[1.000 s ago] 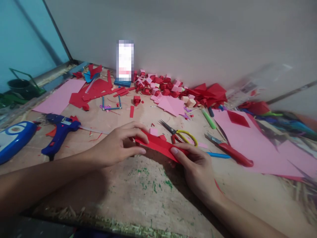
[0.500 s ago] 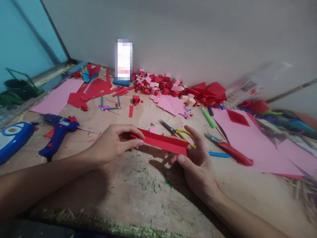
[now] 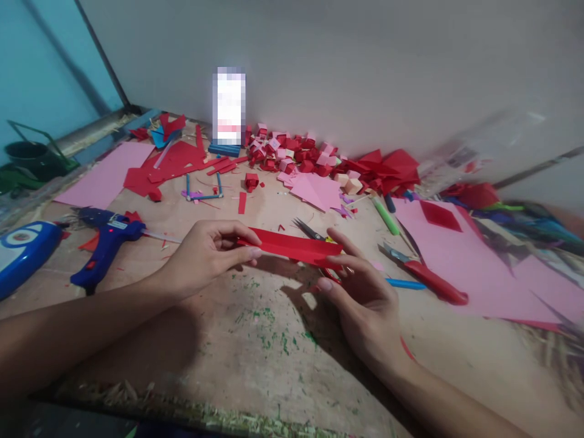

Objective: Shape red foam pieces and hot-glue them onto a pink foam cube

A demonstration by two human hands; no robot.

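A long red paper strip [image 3: 292, 246], creased along its length, is held up over the table. My left hand [image 3: 212, 255] pinches its left end between thumb and fingers. At the strip's right end, my right hand [image 3: 362, 289] has its thumb and fingers apart; the fingertips lie against or just beside the paper, and I cannot tell which. Behind the strip lies a pair of scissors [image 3: 308, 229] with dark blades, its yellow handles mostly hidden by the paper and my fingers.
To the left lie a blue glue gun [image 3: 109, 243] and a blue-white object [image 3: 30, 249]. Red-handled scissors [image 3: 435, 283] rest on pink paper [image 3: 483, 274] at right. Folded red and pink paper pieces [image 3: 292, 152] pile along the wall beside a lit phone [image 3: 229, 106].
The strip's right end has risen, so the strip lies more level. My right hand's fingers have shifted left and spread, with the thumb away from the paper. My left hand keeps its pinch.
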